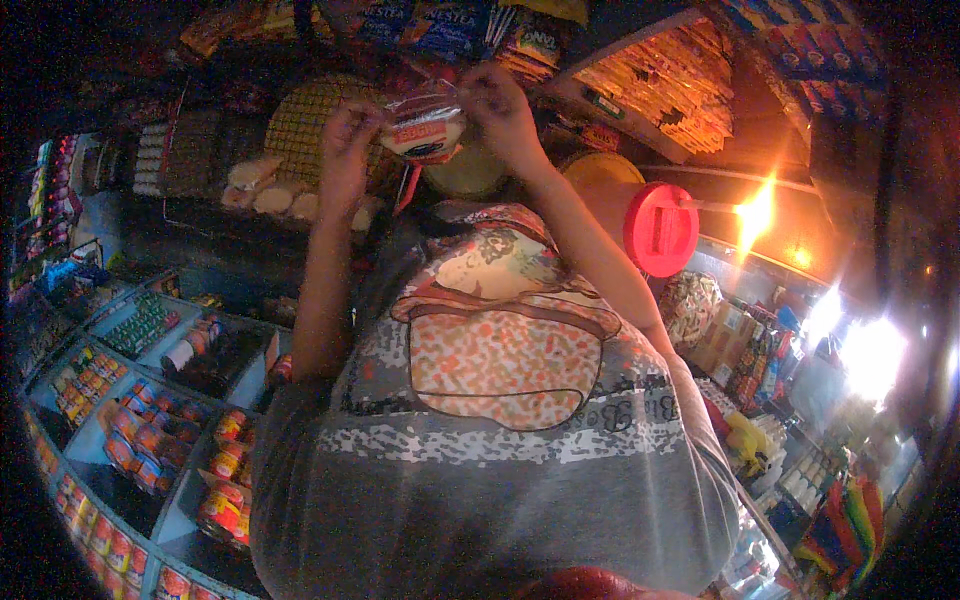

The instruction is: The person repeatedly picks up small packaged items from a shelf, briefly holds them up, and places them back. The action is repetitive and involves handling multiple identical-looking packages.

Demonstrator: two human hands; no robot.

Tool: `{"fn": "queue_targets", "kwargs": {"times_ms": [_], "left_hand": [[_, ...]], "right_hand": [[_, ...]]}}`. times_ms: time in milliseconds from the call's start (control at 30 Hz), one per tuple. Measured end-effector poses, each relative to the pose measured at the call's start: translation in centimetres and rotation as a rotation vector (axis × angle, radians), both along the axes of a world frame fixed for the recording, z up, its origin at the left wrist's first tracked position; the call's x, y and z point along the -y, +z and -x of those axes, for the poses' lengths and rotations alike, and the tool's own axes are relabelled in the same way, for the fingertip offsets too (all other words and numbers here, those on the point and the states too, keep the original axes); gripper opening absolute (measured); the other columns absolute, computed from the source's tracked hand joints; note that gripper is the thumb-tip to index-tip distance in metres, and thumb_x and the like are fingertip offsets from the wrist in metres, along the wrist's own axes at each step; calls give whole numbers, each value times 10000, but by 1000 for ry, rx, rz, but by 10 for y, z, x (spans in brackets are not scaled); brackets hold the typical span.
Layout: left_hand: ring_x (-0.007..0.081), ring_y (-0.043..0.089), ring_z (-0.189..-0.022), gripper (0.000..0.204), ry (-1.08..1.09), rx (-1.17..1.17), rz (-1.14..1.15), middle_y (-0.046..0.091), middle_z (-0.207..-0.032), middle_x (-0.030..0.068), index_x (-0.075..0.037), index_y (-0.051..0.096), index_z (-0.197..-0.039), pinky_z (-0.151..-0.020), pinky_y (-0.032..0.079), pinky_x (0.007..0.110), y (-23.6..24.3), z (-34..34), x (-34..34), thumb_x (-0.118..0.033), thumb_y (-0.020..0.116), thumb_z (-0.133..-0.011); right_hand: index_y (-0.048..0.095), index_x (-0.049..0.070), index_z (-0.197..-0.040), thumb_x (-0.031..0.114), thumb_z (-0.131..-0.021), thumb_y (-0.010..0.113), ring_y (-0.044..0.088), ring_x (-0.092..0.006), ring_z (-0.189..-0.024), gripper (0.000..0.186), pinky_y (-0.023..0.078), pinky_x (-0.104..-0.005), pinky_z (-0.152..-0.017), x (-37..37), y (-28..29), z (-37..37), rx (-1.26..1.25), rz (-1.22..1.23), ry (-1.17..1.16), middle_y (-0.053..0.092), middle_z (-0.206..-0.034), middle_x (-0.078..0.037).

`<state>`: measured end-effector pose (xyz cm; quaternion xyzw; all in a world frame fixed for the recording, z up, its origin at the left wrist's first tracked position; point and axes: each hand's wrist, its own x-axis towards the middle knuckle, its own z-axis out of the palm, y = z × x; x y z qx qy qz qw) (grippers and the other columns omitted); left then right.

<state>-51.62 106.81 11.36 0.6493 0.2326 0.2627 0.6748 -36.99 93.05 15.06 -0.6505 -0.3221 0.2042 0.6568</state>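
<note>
A small clear plastic packet with a red label and pale contents [428,135] is held up in front of my chest, between my two hands. At its left edge, my left hand [352,128] is closed, with the fingertips pinching the plastic. My right hand [497,103] is closed on the packet's upper right side, fingers bent inward. The packet's upper part looks crumpled and shiny, and dim light hides exactly how the fingertips grip it. Just below the packet is a dull yellowish round surface [465,172].
A yellow mesh basket [318,115] and pale rounded items [272,200] lie beyond my left forearm. Blue shelves [95,440] of cans stand at lower left. A red round lid [661,230] is beside my right forearm. A box of sachets [655,90] sits upper right, near a bright lamp.
</note>
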Motion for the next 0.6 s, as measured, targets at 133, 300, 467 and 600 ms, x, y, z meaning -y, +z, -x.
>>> {"fn": "queue_targets", "kwargs": {"times_ms": [133, 300, 467, 600], "left_hand": [[150, 536, -860, 141, -220, 73, 219, 594, -883, 44, -28, 606, -893, -805, 404, 294, 6, 7, 3, -101, 589, -774], [151, 537, -864, 211, -111, -171, -438, 601, -913, 49, -25, 610, -914, -807, 411, 300, 48, 15, -6, -144, 635, -742], [154, 538, -919, 288, -139, -121, -391, 596, -984, 41, -35, 593, -995, -820, 412, 291, 11, 1, -18, -228, 618, -783], [157, 542, -933, 318, -185, -75, 399, 593, -996, 42, -37, 577, -1033, -826, 412, 287, 11, -37, 16, -282, 562, -831]], "right_hand": [[580, 8, -861, 110, -804, 572, 565, -153, -763, 117, 454, -301, -722, 11, 1, -2, -131, 84, 221, 611, -809, -79], [599, 26, -905, 130, -759, 619, 538, -124, -802, 181, 443, -267, -731, 7, 33, 11, 216, 368, 198, 596, -832, -59], [616, 35, -885, 170, -756, 612, 565, -170, -693, 187, 460, -304, -658, 0, 15, 0, 448, 349, 148, 603, -768, -98], [596, 18, -890, 166, -788, 600, 539, -140, -825, 180, 444, -263, -711, 14, 4, -6, 6, 261, 53, 584, -879, -60]]}}
